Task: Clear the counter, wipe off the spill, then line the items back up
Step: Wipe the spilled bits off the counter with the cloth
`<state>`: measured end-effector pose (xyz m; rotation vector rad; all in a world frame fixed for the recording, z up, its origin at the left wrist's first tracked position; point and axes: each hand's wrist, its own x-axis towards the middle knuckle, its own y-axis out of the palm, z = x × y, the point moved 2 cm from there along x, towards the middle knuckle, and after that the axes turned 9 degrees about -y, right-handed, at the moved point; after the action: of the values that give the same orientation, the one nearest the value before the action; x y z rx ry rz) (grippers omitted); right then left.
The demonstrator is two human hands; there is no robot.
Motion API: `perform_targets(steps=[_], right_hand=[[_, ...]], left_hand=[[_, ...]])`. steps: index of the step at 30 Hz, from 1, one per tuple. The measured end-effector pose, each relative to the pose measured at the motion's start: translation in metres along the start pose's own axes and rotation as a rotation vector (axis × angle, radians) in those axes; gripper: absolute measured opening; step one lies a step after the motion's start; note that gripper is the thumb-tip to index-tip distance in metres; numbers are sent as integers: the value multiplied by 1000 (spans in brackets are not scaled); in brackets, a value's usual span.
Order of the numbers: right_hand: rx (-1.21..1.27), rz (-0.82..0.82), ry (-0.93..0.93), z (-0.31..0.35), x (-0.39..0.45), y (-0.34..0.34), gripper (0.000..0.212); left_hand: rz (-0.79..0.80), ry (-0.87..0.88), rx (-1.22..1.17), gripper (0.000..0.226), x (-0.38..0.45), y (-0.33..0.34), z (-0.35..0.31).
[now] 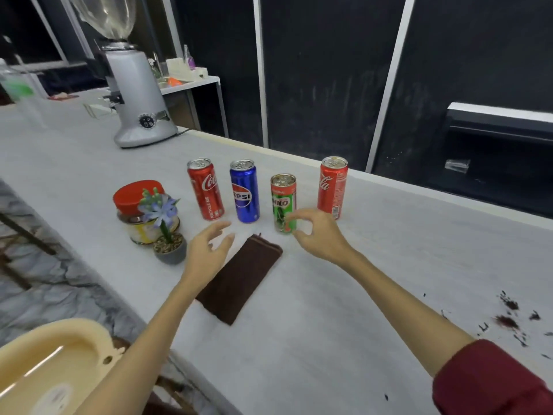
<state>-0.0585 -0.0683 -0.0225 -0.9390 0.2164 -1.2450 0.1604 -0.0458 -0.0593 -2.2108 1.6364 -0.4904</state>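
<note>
Spill (508, 316): dark reddish-brown flecks scattered on the grey counter (299, 339).

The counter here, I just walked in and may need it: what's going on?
A person is tidying the counter. Four drink cans, a red-lidded jar and a small potted flower stand in a loose row. The right hand is open at the green Milo can, not gripping it; the left hand hovers open over a folded brown cloth. The dark spill at the right remains unwiped.
</note>
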Motion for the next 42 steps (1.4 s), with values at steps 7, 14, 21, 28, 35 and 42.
perform_targets(steps=[7, 14, 21, 28, 35, 42], right_hand=[[-61, 225, 85, 42, -30, 93, 53], [-286, 338, 202, 43, -49, 122, 58], [-272, 279, 400, 46, -80, 76, 49], [-429, 109, 473, 58, -65, 137, 63], [-570, 70, 518, 44, -116, 104, 53], [-310, -263, 547, 47, -168, 66, 38]], left_hand=[[108, 83, 394, 41, -44, -27, 58], [218, 127, 625, 47, -47, -23, 72], [496, 327, 657, 49, -57, -5, 63], [503, 394, 689, 51, -47, -1, 62], [551, 448, 747, 52, -49, 7, 55], [715, 638, 626, 54, -75, 78, 17]])
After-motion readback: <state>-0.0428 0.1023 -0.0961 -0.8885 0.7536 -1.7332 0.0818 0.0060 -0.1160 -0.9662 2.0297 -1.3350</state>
